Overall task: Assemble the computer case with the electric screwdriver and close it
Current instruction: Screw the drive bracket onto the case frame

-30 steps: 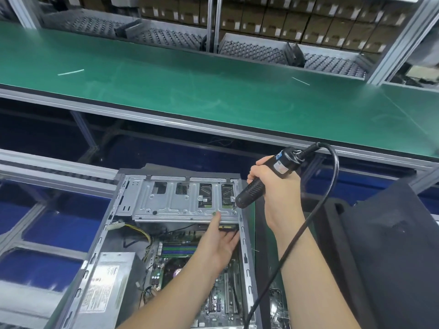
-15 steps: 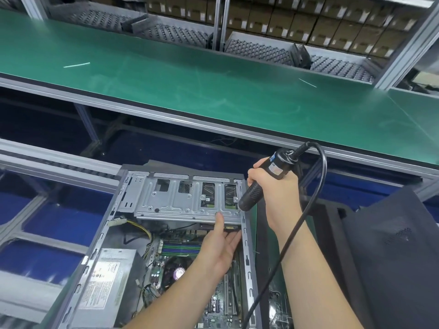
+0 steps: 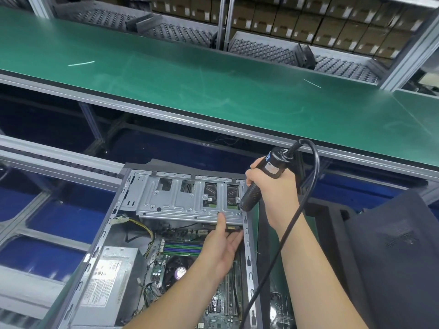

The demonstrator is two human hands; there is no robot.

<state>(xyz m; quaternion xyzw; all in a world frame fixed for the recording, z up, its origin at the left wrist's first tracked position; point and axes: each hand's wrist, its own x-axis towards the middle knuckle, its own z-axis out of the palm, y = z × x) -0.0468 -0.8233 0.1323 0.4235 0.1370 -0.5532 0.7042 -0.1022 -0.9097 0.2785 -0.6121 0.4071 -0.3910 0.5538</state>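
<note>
The open computer case (image 3: 99, 245) lies on its side before me, with the motherboard (image 3: 221, 305) and power supply (image 3: 107, 281) showing inside. A grey metal drive cage (image 3: 175, 200) spans its far end. My left hand (image 3: 221, 248) pinches the cage's near edge towards its right end, thumb on top and fingers beneath. My right hand (image 3: 273, 195) grips the black electric screwdriver (image 3: 273, 162), which slants down to the left. Its tip meets the cage's right end by the case wall. The bit itself is hidden.
The screwdriver's black cord (image 3: 316, 167) loops over my right forearm and down across the case's right wall. A black side panel (image 3: 392, 257) leans at the right. A green conveyor table (image 3: 213, 86) runs across beyond the case, with shelves of boxes behind it.
Both hands keep their hold and place on the cage and screwdriver. Only the head view has shifted slightly.
</note>
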